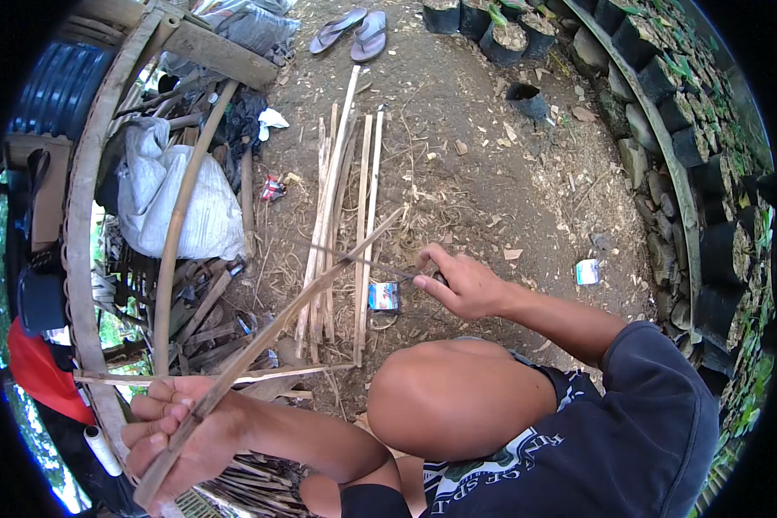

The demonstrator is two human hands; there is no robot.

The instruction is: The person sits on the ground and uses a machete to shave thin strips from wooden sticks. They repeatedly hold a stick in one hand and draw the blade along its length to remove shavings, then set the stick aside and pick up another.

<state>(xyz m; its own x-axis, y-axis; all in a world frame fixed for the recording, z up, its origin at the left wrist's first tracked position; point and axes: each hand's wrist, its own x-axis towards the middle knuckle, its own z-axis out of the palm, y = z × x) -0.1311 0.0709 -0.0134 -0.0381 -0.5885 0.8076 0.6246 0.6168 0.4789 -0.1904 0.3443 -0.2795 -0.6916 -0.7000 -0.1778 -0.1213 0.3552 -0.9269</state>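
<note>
A long split bamboo strip (272,326) slants from the lower left up toward the middle. My left hand (186,427), palm turned up and fingers curled, grips it near its lower end. In my right hand (468,283) is a knife with a thin dark blade (387,268); the fingers hide most of its handle. The blade crosses the strip at its upper part; whether it cuts into the wood I cannot tell. Several pale bamboo strips (326,216) lie lengthwise on the ground beyond, and another strip (298,373) lies crosswise near my left forearm.
A wooden rack frame (85,216) with a white sack (177,198) stands on the left. Grey sandals (369,36) lie at the far end. Black plant bags (721,246) line the stone edging on the right. Small packets (587,272) and shavings litter the dirt. My bent knee (457,397) is close below.
</note>
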